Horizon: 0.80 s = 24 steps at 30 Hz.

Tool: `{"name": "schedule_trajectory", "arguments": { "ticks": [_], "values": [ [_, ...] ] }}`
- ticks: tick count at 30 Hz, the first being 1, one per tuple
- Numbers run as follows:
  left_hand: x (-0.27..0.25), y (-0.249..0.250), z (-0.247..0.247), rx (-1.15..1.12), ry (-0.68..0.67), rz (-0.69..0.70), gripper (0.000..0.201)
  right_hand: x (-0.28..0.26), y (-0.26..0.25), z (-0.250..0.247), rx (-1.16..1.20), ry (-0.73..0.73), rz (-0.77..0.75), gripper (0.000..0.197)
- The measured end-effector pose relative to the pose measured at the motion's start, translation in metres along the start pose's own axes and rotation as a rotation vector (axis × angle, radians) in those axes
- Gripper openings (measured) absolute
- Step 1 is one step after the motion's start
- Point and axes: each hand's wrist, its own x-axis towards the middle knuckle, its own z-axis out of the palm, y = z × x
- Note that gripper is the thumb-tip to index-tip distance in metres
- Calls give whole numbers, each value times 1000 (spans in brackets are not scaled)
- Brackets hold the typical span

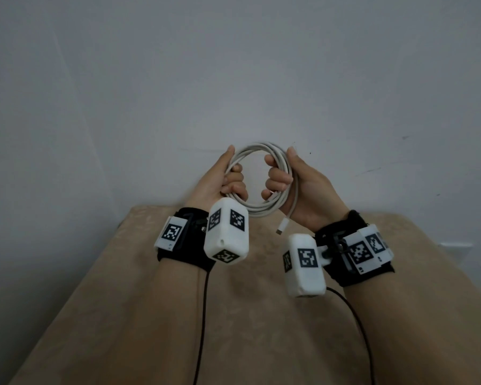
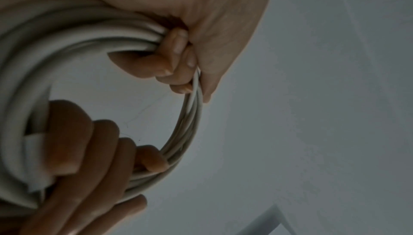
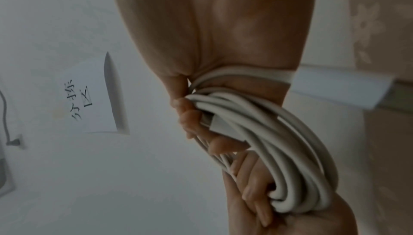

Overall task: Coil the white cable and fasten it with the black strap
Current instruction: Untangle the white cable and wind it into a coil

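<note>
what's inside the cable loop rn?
Fingers of the left hand and right hand curl through the white cable; otherwise bare wall shows through. No black strap visible.

The white cable (image 1: 264,151) is wound into a round coil of several loops, standing upright near the middle of the head view in front of the pale wall. One end, a white connector (image 1: 283,225) with a metal tip, hangs free from the coil's lower right. In the left wrist view the loops (image 2: 190,120) arc from the left side to the centre, and in the right wrist view they bunch (image 3: 279,150) at lower right.
</note>
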Motion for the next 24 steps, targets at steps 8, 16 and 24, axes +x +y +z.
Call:
{"name": "schedule_trajectory", "arguments": {
  "ticks": [8,16,24],
  "values": [
    [-12,0,3,225,4,-20,45,-2,-3,-5,38,87,-6,40],
    [-27,0,-3,602,-44,82,39,-7,-2,-2,-355,158,55,41],
    [-26,-2,-3,1007,-150,26,43,-8,10,5,-702,146,92,46]
  ]
}}
